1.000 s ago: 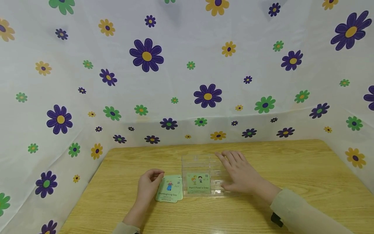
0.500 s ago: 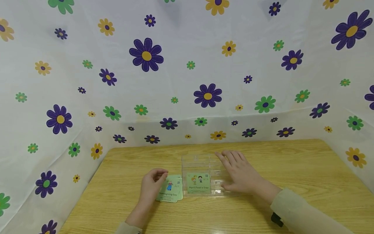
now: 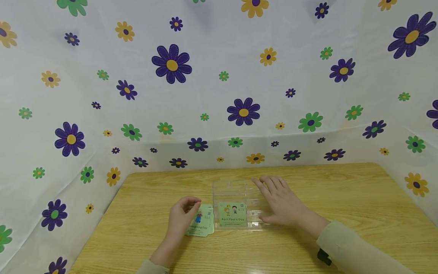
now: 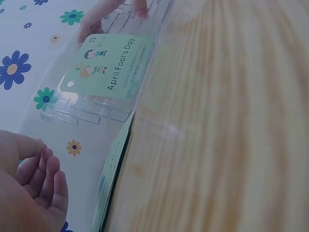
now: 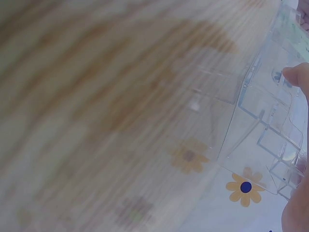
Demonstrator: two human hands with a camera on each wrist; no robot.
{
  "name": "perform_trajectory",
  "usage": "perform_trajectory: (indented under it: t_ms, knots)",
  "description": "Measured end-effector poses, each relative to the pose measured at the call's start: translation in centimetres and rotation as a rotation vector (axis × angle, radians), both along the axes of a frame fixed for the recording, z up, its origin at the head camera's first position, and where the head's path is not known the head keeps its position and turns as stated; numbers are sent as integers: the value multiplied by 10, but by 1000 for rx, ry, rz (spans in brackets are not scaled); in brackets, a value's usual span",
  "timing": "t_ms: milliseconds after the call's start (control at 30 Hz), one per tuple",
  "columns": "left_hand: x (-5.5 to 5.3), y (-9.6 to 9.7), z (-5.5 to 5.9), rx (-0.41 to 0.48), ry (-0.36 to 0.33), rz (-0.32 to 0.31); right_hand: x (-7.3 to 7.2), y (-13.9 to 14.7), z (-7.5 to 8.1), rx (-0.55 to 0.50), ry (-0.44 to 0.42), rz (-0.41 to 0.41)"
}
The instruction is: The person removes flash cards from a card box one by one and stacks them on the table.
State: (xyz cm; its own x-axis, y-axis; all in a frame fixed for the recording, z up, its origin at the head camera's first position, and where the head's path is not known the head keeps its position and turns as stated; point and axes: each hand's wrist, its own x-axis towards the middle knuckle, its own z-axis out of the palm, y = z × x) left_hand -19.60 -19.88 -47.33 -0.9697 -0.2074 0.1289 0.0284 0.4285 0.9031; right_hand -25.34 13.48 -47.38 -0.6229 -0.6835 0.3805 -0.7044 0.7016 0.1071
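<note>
My left hand point(image 3: 180, 217) hovers at the left side of a small stack of green cards point(image 3: 205, 229) whose top card reads "Thanksgiving Day". In the left wrist view its fingers are loosely bent with the thumb near them, and nothing shows between them; the card stack point(image 4: 112, 179) is seen edge-on beside it. Against the stack's right side stands a clear plastic tiered card holder point(image 3: 228, 186). A green "April Fool's Day" card point(image 3: 232, 215) stands in its left part. My right hand point(image 3: 282, 201) grips the holder's right part, thumb at the front, fingers at the back.
The wood-grain table point(image 3: 154, 190) carries the cards and holder. A white flower-print cloth point(image 3: 205, 95) encloses it at the back and both sides.
My left hand has slid a little to the right, over the left part of the card stack, and now hides some of the top card's lettering. My right hand and the holder stay put.
</note>
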Motion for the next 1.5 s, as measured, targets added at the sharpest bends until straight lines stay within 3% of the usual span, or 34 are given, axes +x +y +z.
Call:
perform_trajectory:
  t_ms: [433,833,1500]
  knots:
    - [-1,8,-5,22,29,-38,-1,0,0,-3,5,1]
    - [1,16,-3,88,56,-89,1,0,2,0,-18,-5]
    - [4,25,-1,118,74,-116,2,0,3,-8,-38,1]
